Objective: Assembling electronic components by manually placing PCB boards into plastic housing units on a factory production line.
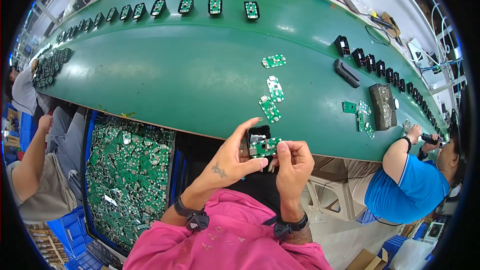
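Just past the table's near edge, my left hand (227,157) wraps round a small black plastic case (261,131), its opening facing up and something pale inside. A green circuit board (264,147) lies tilted across the case's near side. My right hand (292,167) pinches the board's right end between thumb and fingers; the left thumb rests by its lower edge. Three loose circuit boards lie on the table beyond my hands: one (270,109) nearest, another (275,89) above it, a third (274,61) farther off.
Black cases with boards fitted (215,6) line the far side of the green table (165,65). At right stand open black cases (370,63), a dark block (383,106) and a co-worker in a blue shirt (407,185). A bin of boards (127,180) sits left; another person is beyond.
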`<state>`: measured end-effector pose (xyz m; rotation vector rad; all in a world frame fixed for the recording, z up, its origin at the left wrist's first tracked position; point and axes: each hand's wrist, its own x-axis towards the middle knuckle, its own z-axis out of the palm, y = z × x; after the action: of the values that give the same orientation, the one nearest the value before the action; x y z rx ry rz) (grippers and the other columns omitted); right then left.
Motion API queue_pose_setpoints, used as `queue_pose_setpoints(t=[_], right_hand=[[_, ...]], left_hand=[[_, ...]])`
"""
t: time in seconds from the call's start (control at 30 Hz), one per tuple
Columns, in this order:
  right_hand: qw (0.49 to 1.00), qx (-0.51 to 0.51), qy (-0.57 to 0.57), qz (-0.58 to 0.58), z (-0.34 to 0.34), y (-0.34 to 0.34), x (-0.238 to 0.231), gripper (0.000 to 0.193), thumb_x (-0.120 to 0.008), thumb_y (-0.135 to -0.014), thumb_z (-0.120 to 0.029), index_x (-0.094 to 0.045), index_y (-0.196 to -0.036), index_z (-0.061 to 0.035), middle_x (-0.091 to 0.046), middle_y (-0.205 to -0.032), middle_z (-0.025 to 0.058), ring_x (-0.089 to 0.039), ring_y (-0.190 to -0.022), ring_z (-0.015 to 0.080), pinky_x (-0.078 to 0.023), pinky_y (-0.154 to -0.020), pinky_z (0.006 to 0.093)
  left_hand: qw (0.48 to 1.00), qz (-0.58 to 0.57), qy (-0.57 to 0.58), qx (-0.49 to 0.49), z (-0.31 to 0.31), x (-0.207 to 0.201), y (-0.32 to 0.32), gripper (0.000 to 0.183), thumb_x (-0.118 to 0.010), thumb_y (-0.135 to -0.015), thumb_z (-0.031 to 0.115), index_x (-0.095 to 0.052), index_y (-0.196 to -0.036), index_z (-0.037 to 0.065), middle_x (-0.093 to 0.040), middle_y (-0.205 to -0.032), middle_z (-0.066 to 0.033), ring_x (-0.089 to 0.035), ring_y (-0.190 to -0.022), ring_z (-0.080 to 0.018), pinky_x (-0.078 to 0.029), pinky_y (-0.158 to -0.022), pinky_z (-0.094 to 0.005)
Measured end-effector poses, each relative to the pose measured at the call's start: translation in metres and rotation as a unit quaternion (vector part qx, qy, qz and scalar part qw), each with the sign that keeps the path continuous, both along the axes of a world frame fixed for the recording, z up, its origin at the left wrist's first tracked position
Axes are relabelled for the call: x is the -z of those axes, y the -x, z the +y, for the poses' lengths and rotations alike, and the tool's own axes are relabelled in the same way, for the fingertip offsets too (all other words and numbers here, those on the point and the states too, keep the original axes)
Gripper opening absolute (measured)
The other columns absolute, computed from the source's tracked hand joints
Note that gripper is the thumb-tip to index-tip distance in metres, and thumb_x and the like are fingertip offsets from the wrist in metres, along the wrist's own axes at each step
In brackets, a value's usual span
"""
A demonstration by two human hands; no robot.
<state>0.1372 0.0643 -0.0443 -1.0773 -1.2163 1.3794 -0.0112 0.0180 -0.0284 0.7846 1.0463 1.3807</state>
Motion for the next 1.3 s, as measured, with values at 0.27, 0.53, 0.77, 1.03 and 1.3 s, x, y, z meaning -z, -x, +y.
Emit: queue_pose_setpoints(t=[0.27,0.53,0.77,1.03,1.3], right_hand=[[0.967,0.007,-0.160,-0.196,-0.001,0.003,-0.007,0.007,-0.068,-0.091,-0.003,-0.065,-0.096,0.0010,-0.061,-0.076,0.0005,-0.051,-0.062,0.0039,-0.039,-0.054,0.0200],[0.976,-0.136,-0.135,-0.106,-0.005,0.006,-0.015,0.007,-0.068,-0.089,-0.002,-0.068,-0.094,0.0023,-0.063,-0.078,0.0066,-0.052,-0.059,0.0081,-0.040,-0.052,0.0233],[0.944,-0.087,-0.244,-0.205,-0.009,-0.001,-0.026,0.003,-0.063,-0.090,0.001,-0.061,-0.089,0.0018,-0.060,-0.077,0.0087,-0.059,-0.069,0.0158,-0.044,-0.059,0.0287],[0.899,-0.144,-0.303,-0.282,-0.003,-0.004,-0.040,0.006,-0.065,-0.086,0.002,-0.061,-0.089,0.0000,-0.059,-0.078,0.0129,-0.058,-0.065,0.0293,-0.045,-0.058,0.0359],[0.880,-0.170,-0.322,-0.306,0.001,-0.006,-0.040,0.007,-0.065,-0.086,0.003,-0.060,-0.090,-0.0004,-0.059,-0.078,0.0126,-0.059,-0.065,0.0296,-0.045,-0.057,0.0371]], left_hand=[[0.995,0.084,0.056,0.005,-0.003,0.009,0.002,0.068,-0.061,-0.089,0.004,-0.029,-0.149,0.000,-0.059,-0.102,-0.0085,-0.062,-0.072,-0.0105,-0.049,-0.060,-0.0252],[0.973,0.230,0.019,-0.018,-0.005,0.013,-0.002,0.071,-0.063,-0.087,0.005,-0.030,-0.149,-0.002,-0.057,-0.103,-0.0113,-0.055,-0.074,-0.0127,-0.049,-0.066,-0.0266],[0.986,0.160,0.030,-0.039,-0.012,-0.003,-0.004,0.072,-0.060,-0.088,-0.004,-0.029,-0.152,0.003,-0.055,-0.115,-0.0076,-0.058,-0.085,-0.0090,-0.053,-0.072,-0.0251],[0.959,0.271,-0.026,-0.076,-0.013,-0.011,-0.004,0.073,-0.061,-0.084,-0.004,-0.032,-0.150,0.004,-0.057,-0.115,-0.0090,-0.056,-0.087,-0.0087,-0.050,-0.070,-0.0241],[0.962,0.272,0.020,-0.025,-0.011,-0.022,0.002,0.066,-0.061,-0.081,0.001,-0.039,-0.143,0.003,-0.061,-0.098,-0.0198,-0.060,-0.073,-0.0274,-0.050,-0.069,-0.0360]])
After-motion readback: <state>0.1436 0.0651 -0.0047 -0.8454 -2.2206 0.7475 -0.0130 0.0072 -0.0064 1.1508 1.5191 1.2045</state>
